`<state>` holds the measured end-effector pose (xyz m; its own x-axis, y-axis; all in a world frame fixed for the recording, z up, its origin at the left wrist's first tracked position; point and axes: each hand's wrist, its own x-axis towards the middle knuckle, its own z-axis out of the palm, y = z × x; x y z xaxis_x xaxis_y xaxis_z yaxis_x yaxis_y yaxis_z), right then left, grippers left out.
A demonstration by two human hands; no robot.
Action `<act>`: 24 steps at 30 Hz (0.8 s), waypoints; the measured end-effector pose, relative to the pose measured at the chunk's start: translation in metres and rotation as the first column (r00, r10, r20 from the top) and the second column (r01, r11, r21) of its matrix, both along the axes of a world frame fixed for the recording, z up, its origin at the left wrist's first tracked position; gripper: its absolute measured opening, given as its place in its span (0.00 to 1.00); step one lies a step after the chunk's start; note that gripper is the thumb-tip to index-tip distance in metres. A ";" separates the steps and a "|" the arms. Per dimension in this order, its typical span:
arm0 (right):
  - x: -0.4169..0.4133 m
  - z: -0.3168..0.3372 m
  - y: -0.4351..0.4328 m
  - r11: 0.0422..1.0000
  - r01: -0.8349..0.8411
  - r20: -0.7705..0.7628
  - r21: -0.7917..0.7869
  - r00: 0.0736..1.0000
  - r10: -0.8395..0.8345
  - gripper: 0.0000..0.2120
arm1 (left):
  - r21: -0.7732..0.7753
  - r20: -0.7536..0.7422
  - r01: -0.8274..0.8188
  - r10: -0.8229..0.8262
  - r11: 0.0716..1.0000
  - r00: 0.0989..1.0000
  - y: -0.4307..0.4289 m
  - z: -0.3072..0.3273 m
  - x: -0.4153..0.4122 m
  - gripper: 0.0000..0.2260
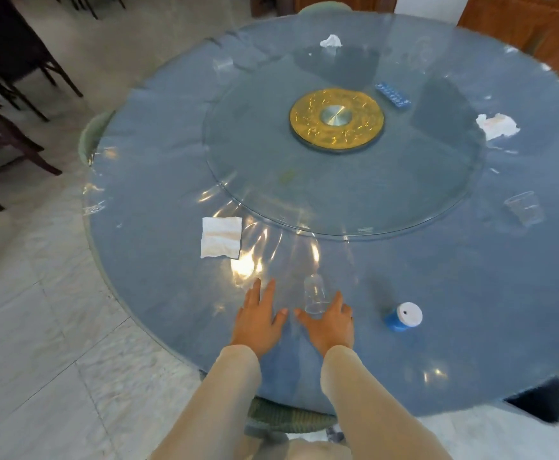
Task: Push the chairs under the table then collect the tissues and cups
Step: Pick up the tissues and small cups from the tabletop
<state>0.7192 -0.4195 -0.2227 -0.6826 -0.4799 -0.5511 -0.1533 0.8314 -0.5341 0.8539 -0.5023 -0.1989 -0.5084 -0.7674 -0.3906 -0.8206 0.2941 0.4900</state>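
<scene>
Both hands lie flat with straight fingers on the round blue table (158,180). My left hand (260,318) rests near the front edge. My right hand (329,323) lies beside it, its fingertips touching a clear plastic cup (314,293) lying on its side. A flat white tissue (221,237) lies to the left. A crumpled tissue (331,41) sits at the far side, another (497,126) at the right. Other clear cups stand at the right (525,212) and far left (223,66). A woven chair (288,418) is tucked under the table below my arms.
A glass turntable (337,194) with a gold hub (336,119) fills the table's middle. A blue container with a white lid (404,317) stands right of my hands. A small blue pack (392,96) lies on the turntable. Dark wooden chairs (2,94) stand on the left floor.
</scene>
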 end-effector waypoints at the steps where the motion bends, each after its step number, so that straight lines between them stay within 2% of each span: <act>1: 0.003 -0.001 -0.001 0.999 0.046 -0.011 -0.008 0.999 -0.046 0.51 | 0.016 -0.017 0.000 0.000 1.000 1.000 -0.003 -0.002 0.002 0.30; 7: 0.001 0.007 -0.012 0.981 0.185 -0.077 -0.058 0.979 -0.189 0.26 | 0.089 -0.078 0.050 -0.043 0.995 0.996 -0.033 -0.016 0.005 0.30; 9: 0.001 0.010 -0.018 0.975 0.209 -0.087 -0.073 0.973 -0.215 0.29 | 0.108 -0.076 0.088 -0.080 0.990 0.994 -0.043 -0.018 0.002 0.29; 12: 0.010 0.012 -0.029 0.964 0.258 -0.036 -0.059 0.965 -0.260 0.48 | 0.119 -0.078 0.164 -0.155 0.979 0.985 -0.055 -0.019 -0.003 0.28; 15: 0.026 0.007 -0.044 0.945 0.325 0.007 -0.036 0.946 -0.325 0.58 | 0.123 -0.071 0.216 -0.208 0.969 0.975 -0.064 -0.020 -0.005 0.28; 17: 0.034 0.002 -0.057 0.932 0.361 -0.009 -0.023 0.932 -0.362 0.56 | 0.129 -0.062 0.233 -0.227 0.964 0.972 -0.068 -0.022 -0.004 0.28; 22: 0.036 0.003 -0.082 0.942 0.330 -0.036 -0.063 0.942 -0.333 0.33 | 0.126 -0.038 0.242 -0.239 0.962 0.970 -0.080 -0.023 0.005 0.28; 24: 0.032 0.010 -0.088 0.955 0.279 -0.068 -0.100 0.956 -0.286 0.33 | 0.119 -0.026 0.228 -0.226 0.966 0.974 -0.087 -0.022 0.010 0.28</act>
